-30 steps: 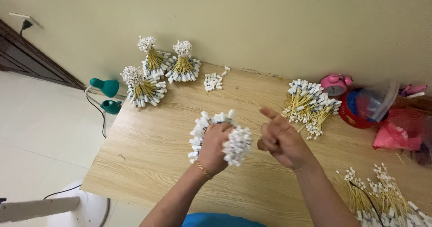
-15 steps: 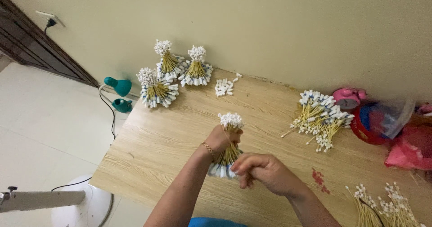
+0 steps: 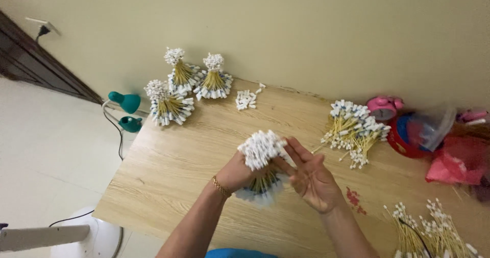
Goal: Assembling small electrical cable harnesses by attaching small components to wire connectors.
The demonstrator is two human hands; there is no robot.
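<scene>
Since half a second ago, the right hand [image 3: 312, 180] has opened: then it was curled at the bundle's [image 3: 261, 162] near end, now its palm is flat against the bundle's right side, fingers spread and pointing far-left. The left hand [image 3: 236, 173] is wrapped round the bundle's middle and holds it upright over the near centre of the table [image 3: 168, 171].

The bundle is a thick sheaf of thin yellow sticks with small white tips; the tips crowd into a round white head on top, and a skirt of white and blue pieces flares out below the left hand.

Three finished bundles [image 3: 186, 87] like it stand at the far left corner. A small heap of white pieces [image 3: 246, 99] lies just right of them. A loose pile of sticks [image 3: 353, 130] lies right of the hands, and more sticks [image 3: 429, 232] lie at the near right edge. A pink clock [image 3: 384, 107], a red tub [image 3: 408, 135] and a red bag [image 3: 454, 166] sit far right.

The table is light wood grain, against a pale yellow wall [image 3: 306, 28]. A green lamp [image 3: 126, 110] stands left of it on a pale floor.
</scene>
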